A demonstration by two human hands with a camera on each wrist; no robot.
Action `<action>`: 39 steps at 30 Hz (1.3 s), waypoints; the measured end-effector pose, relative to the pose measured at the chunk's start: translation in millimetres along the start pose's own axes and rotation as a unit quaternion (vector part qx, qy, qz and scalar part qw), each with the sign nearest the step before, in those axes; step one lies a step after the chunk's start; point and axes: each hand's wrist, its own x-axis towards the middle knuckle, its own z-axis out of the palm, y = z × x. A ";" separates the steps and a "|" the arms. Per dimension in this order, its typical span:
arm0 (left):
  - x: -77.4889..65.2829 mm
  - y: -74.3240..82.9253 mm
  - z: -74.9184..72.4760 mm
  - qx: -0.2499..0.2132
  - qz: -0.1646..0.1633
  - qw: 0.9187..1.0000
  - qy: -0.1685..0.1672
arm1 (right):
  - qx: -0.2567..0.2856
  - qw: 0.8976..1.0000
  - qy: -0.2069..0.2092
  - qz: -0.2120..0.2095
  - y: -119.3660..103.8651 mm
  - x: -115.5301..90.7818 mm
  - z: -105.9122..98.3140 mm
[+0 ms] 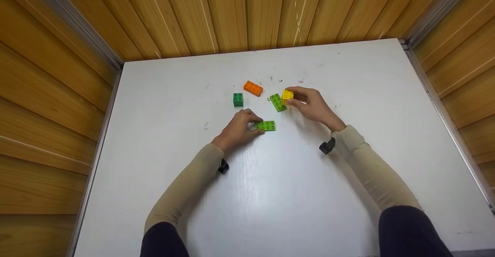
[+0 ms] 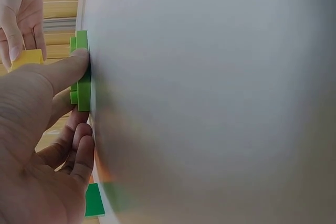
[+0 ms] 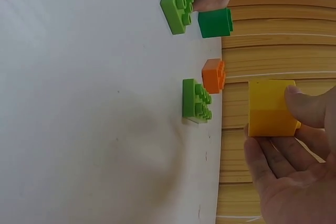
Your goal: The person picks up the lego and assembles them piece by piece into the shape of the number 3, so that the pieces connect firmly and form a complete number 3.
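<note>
My left hand (image 1: 239, 130) pinches a flat light-green brick (image 1: 267, 125) by its left end, thumb on the near side and fingers on the far side, on the white table. In the left wrist view the thumb presses along this brick (image 2: 83, 77). Up and to the right, my right hand (image 1: 310, 103) holds a yellow brick (image 1: 286, 96) between thumb and fingertips. The right wrist view shows the yellow brick (image 3: 270, 108) raised off the tabletop. Just left of it lies a second flat light-green brick (image 1: 277, 103), studs up, partly overlapped by the yellow one in the head view.
A dark green brick (image 1: 238, 100) stands beyond the left hand. An orange brick (image 1: 253, 88) lies farther back to its right. The white table (image 1: 247, 195) meets wood-patterned walls (image 1: 228, 13) at the back and sides.
</note>
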 end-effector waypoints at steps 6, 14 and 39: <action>0.1 1.1 -0.3 -0.006 -0.011 1.000 -0.001 | -0.001 1.000 -0.009 -0.003 -6.2 -1.9 3.0; 2.7 0.3 -0.6 0.007 -0.005 1.000 0.001 | -0.001 0.999 -0.030 -0.030 -11.4 -3.0 9.3; 8.4 4.2 5.8 0.020 -0.002 1.000 0.005 | 0.014 0.997 -0.063 -0.033 -2.7 -13.8 30.6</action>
